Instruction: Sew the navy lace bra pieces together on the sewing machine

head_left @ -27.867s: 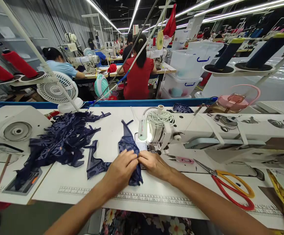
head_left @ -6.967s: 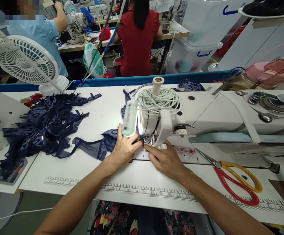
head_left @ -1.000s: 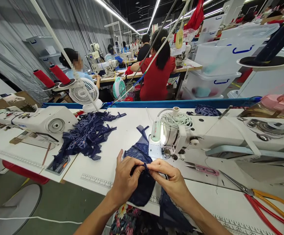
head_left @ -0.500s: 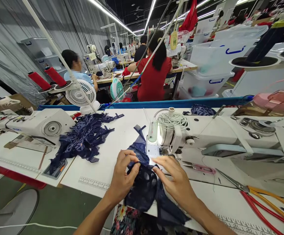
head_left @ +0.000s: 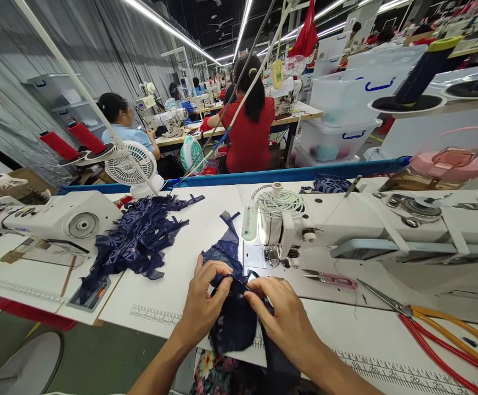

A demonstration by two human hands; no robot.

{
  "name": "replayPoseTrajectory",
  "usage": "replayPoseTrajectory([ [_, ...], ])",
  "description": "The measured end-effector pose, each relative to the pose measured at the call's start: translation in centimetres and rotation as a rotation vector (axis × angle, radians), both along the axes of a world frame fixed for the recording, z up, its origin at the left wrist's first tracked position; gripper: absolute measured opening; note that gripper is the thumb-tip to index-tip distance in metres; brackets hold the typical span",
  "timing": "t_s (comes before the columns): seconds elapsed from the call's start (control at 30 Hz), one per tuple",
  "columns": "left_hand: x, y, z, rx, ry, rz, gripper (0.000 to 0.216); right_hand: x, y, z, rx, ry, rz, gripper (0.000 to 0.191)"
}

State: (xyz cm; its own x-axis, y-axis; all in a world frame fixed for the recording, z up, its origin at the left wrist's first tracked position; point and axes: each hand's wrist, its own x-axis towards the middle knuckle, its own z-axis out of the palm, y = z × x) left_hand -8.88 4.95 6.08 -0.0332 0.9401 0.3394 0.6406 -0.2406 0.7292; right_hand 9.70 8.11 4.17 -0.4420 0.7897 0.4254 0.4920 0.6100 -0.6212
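Note:
A dark navy piece of sheer patterned fabric (head_left: 232, 323) hangs between my hands over the table's front edge. My left hand (head_left: 208, 291) pinches its upper edge between thumb and fingers. Close beside it, my right hand (head_left: 277, 304) pinches the same edge, thumb and fingertips together. Part of the fabric lies flat on the table beyond my fingers, its narrow strips pointing away from me. Just past my hands, to the right, is the lit needle area of a white sewing machine (head_left: 282, 233). The fabric is apart from the needle.
A heap of navy fabric pieces (head_left: 140, 236) lies left, beside a second sewing machine (head_left: 74, 216). Right of my hands are pink-handled thread snips (head_left: 335, 278) and large scissors (head_left: 411, 312). A small white fan (head_left: 130, 164) stands behind. People sew at tables ahead.
My right hand has come closer to the left, and its fingers have closed on the fabric edge. The hanging part has shifted slightly. The whole view has turned a little.

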Motion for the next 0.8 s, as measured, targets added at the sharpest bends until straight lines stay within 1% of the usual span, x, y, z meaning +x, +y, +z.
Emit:
replayPoseTrajectory([
  [0.07, -0.1, -0.1, 0.1, -0.024, -0.034, 0.006, 0.008, 0.0, 0.2, 0.1, 0.007, 0.027, 0.020, 0.017],
  [0.2, -0.3, -0.2, 0.1, -0.066, -0.116, 0.013, 0.007, 0.6, 0.5, 0.6, 0.132, 0.007, 0.085, 0.018],
  [0.37, -0.6, -0.4, 0.0, -0.101, -0.163, -0.019, 0.009, 1.3, 0.9, 1.5, 0.179, -0.009, 0.094, 0.015],
  [0.5, -0.9, -0.6, -0.3, -0.142, -0.251, -0.055, 0.009, 1.2, 1.3, 1.7, 0.161, 0.046, 0.166, 0.014],
  [0.6, -1.0, -0.6, -0.4, -0.174, -0.293, -0.061, 0.007, 1.0, 1.4, 1.4, 0.125, 0.068, 0.164, 0.014],
  [0.67, -1.0, -0.8, -0.2, -0.190, -0.313, -0.071, 0.007, 1.0, 1.3, 1.3, 0.126, 0.054, 0.140, 0.016],
  [0.73, -0.8, -1.4, 0.1, -0.197, -0.302, -0.096, 0.007, 1.2, 0.8, 1.7, 0.146, 0.025, 0.124, 0.014],
  [0.8, -0.8, -2.6, 0.3, -0.209, -0.262, -0.152, 0.008, 1.6, -0.1, 2.5, 0.174, -0.052, 0.163, 0.013],
])
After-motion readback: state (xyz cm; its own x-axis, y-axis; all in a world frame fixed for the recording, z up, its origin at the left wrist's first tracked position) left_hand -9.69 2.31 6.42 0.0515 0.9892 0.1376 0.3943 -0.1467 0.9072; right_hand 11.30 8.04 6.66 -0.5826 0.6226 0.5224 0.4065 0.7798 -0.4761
